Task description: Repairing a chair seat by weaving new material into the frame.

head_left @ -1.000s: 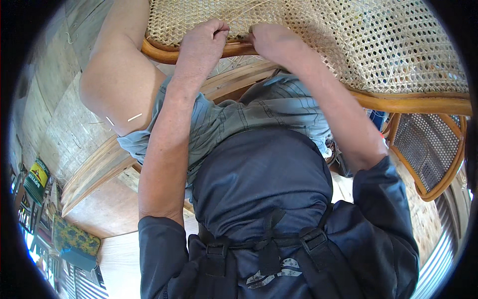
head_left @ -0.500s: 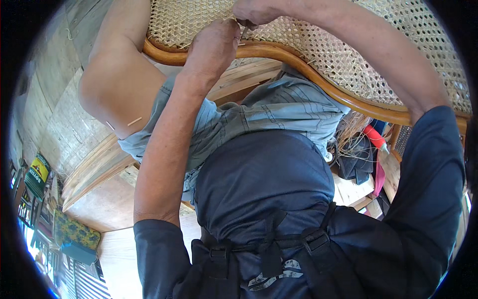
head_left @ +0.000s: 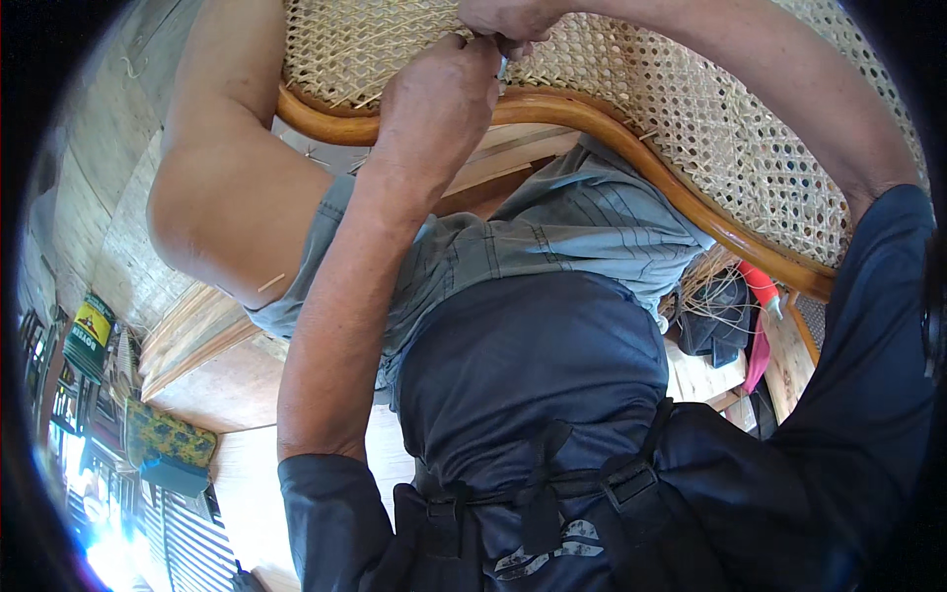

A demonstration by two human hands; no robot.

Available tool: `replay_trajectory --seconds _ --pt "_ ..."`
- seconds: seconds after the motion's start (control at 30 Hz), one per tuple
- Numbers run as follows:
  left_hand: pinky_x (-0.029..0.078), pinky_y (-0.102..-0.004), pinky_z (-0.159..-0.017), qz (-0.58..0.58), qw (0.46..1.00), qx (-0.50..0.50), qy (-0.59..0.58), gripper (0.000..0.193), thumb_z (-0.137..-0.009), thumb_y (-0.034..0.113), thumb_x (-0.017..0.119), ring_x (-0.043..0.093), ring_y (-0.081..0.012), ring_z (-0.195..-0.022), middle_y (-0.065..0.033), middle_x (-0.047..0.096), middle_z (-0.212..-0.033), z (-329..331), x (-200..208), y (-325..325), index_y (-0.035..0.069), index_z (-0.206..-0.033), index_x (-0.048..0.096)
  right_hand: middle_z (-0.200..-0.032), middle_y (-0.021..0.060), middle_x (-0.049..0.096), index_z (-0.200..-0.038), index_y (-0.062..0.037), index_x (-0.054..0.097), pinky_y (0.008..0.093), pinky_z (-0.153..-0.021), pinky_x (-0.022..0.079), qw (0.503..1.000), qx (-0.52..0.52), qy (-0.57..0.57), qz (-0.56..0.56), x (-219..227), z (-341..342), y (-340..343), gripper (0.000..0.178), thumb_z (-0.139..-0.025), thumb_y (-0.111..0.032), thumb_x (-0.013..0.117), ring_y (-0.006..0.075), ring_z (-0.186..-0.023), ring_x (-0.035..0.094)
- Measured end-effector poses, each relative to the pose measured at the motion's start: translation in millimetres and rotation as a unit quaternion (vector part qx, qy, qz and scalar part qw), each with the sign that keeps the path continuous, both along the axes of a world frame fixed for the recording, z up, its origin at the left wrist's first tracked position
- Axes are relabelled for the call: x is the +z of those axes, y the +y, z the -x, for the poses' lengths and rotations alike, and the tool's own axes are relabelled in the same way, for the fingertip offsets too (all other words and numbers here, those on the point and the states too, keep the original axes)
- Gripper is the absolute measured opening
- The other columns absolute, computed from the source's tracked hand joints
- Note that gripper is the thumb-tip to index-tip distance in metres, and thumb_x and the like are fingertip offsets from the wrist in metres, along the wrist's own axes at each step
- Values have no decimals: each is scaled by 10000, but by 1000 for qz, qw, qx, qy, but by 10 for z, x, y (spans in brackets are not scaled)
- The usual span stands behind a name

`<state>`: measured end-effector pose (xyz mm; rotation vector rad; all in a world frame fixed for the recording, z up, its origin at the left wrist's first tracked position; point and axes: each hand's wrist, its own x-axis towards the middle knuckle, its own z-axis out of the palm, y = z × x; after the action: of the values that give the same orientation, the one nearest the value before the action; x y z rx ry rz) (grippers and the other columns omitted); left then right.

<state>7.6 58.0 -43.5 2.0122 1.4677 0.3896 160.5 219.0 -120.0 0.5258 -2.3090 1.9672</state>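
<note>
A woven cane panel (head_left: 365, 44) in a curved, varnished wooden frame (head_left: 562, 104) lies across my lap. My left hand (head_left: 439, 104) is closed over the near edge of the weave, fingers pinched together close to the frame. Touching its fingertips from the far side is my right hand (head_left: 513, 18), also closed. A thin, shiny metallic piece (head_left: 504, 69) shows between the two hands; which hand grips it, and what kind it is, I cannot tell. My fingers hide most of what they hold. Loose cane ends stick out of the weave around the hands.
Beside my right hip lie a tangle of loose cane strands (head_left: 715, 281), a dark bag (head_left: 715, 321) and a red object (head_left: 758, 283). A green and yellow can (head_left: 89, 335) and a yellow patterned box (head_left: 178, 434) stand at the left. Cane scraps lie on my bare leg.
Both hands stay together at the frame's edge; my left hand has shifted slightly right. The frame's right part sits lower in view, and the head view has moved a little.
</note>
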Motion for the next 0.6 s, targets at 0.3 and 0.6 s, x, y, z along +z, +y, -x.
replay_trajectory --seconds 0.3,0.6 --pt "506 -410 -555 -82 995 -56 7 74 -798 125 582 616 -306 -694 -94 598 -842 -68 -18 73 101 -868 581 -706 179 590 -813 46 616 425 -597 445 967 -26 -223 -122 61 -131 -2 185 -683 -79 576 332 -634 528" --pt "516 -388 -541 -140 971 -178 75 122 -783 82 527 631 -278 -718 -100 583 -844 -95 -26 162 90 -903 550 -731 189 593 -849 54 611 432 -614 448 869 -72 -436 -221 105 -199 -89 213 -684 -73 567 329 -660 542"
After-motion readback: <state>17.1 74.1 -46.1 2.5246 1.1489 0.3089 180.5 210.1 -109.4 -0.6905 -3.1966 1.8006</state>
